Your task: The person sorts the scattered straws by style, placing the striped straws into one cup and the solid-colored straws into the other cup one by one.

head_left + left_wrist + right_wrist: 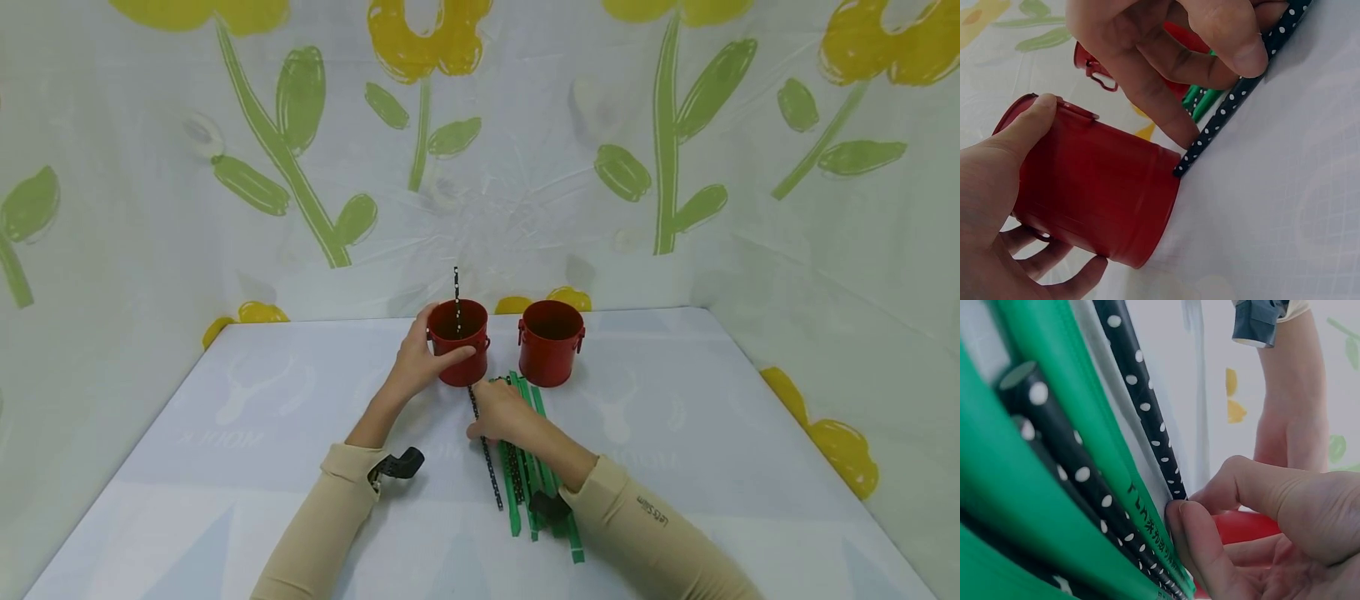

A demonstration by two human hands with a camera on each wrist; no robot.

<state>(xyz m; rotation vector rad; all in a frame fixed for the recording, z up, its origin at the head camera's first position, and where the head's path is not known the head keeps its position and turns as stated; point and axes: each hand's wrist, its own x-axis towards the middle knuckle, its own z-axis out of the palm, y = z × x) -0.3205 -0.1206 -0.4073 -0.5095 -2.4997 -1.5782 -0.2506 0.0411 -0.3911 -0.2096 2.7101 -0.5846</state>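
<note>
My left hand (414, 360) holds the left red bucket (462, 372), thumb across its front and fingers behind, as the head view shows. A black straw with white dots (457, 287) stands upright in that bucket. Between thumb and fingers, my right hand (507, 412) pinches another dotted black straw (492, 473), which slants over the table. In the left wrist view this straw's far end (1194, 153) is right at the bucket's base. Beside and beneath the right hand lie several green-wrapped straws (575, 546) and more dotted black straws (1082, 474).
A second red bucket (550, 354) stands to the right of the held one, its handle hanging at the side. The white table (262, 483) meets a flower-printed sheet (510, 208) at the back. Both sleeves carry a black wrist mount (402, 463).
</note>
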